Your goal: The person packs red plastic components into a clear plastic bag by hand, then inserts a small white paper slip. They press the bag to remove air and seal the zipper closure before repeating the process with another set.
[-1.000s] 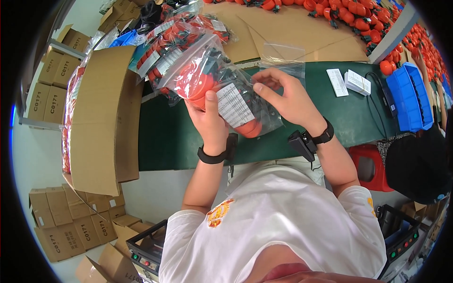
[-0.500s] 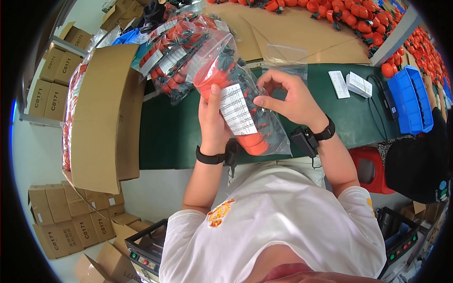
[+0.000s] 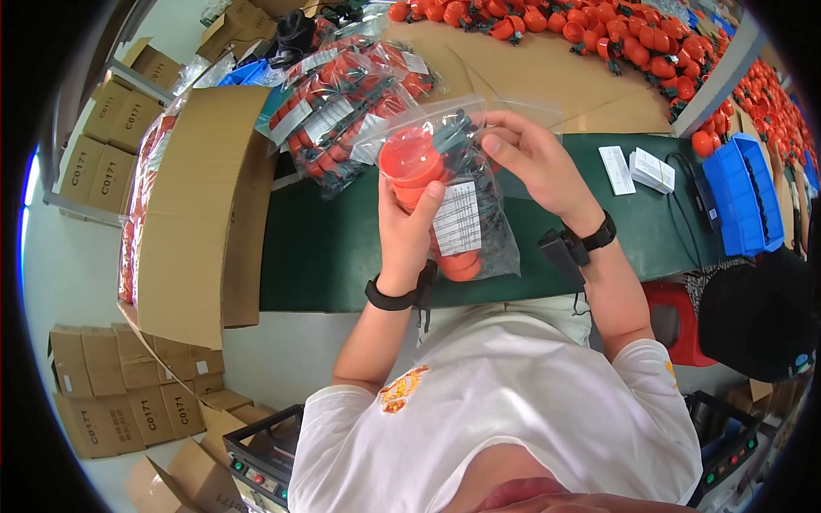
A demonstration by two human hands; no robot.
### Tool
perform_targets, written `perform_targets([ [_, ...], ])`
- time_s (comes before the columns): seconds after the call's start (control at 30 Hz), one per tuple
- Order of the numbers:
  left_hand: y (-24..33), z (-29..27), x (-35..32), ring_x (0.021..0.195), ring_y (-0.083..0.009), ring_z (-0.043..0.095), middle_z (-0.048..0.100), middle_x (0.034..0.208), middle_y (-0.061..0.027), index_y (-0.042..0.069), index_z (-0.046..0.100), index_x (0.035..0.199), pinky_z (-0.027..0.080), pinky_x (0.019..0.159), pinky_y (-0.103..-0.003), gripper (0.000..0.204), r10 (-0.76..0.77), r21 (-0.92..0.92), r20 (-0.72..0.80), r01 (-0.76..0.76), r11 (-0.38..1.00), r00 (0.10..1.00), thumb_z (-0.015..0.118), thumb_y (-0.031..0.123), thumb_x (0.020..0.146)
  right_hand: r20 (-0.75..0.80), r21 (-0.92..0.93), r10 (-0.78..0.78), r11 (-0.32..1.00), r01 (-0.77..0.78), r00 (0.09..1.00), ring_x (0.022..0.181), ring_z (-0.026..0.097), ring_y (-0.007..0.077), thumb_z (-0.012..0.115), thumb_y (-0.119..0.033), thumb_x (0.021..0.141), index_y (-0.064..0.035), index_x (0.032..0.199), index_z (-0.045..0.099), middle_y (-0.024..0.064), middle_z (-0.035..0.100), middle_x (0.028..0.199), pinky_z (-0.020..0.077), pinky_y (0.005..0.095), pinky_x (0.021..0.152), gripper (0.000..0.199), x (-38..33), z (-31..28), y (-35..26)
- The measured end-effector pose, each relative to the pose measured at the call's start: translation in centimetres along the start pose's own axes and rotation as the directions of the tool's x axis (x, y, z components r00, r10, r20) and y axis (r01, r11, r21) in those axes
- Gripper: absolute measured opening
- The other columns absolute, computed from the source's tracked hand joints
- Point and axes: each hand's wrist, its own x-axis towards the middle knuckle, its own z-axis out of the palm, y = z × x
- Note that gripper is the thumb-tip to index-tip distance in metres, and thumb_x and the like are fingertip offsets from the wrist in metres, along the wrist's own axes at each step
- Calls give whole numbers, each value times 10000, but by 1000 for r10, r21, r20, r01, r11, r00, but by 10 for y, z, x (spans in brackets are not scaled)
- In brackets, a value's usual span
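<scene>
A clear plastic bag [image 3: 500, 231] holds a stack of orange-red cup-shaped parts [image 3: 412, 158] and a cluster of dark green-grey pieces [image 3: 459, 137]. Beneath the plastic shows a white printed label [image 3: 458, 219]. My left hand [image 3: 405, 235] is wrapped round the bag's left side, its thumb lying beside the label. At the bag's upper right, by the mouth, my right hand [image 3: 539, 162] has thumb and forefinger closed on the plastic next to the dark pieces. Another flat clear bag [image 3: 534, 111] lies partly hidden behind the right fingers.
Filled bags [image 3: 329, 124] are piled at the back left, next to a tall open carton [image 3: 192, 214]. White paper slips [image 3: 652, 171] and a blue bin [image 3: 746, 197] sit to the right on the green table [image 3: 325, 256]. Many loose orange parts [image 3: 590, 34] cover the cardboard behind.
The bag has come more upright, its open end facing me more. My right hand has risen to the bag's upper edge, and its fingers have closed there. The left hand still grips the side.
</scene>
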Motion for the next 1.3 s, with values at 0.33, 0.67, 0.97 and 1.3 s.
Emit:
perform_targets([
  [0.33, 1, -11, 5, 1097, -181, 624, 603, 1257, -107, 1, 424, 1392, 513, 962, -332, 592, -64, -77, 82, 70, 995, 995, 732, 191, 924, 64, -333, -188, 922, 199, 980, 698, 518, 47, 796, -333, 870, 5, 992, 600, -19, 579, 754, 441, 230, 634, 409, 31, 7, -4],
  [0.67, -16, -11, 12, 1022, -141, 615, 619, 1208, -73, 2, 480, 1333, 505, 904, -299, 532, 73, -14, 5, -73, 997, 997, 707, 299, 954, -10, -506, -189, 848, 158, 982, 595, 485, 53, 786, -378, 869, -1, 948, 645, 10, 593, 634, 397, 246, 568, 411, 24, 15, -11],
  [0.97, -20, -10, 18, 990, -175, 646, 640, 1174, -87, 12, 503, 1287, 547, 847, -329, 498, 93, -106, -76, -101, 989, 993, 591, 414, 1005, 27, -445, -215, 872, 204, 976, 955, 649, 151, 830, -280, 812, -4, 1257, 624, 97, 698, 1070, 511, 307, 892, 562, -3, 28, 6],
  [1.3, -21, -2, 14, 1008, -222, 672, 652, 1165, -119, 5, 484, 1323, 579, 861, -381, 596, 90, -135, -78, -100, 986, 993, 501, 516, 1017, 43, -483, -203, 853, 198, 978, 983, 652, 160, 790, -238, 857, 11, 1247, 618, 104, 712, 1095, 508, 295, 837, 493, -5, 25, -1],
])
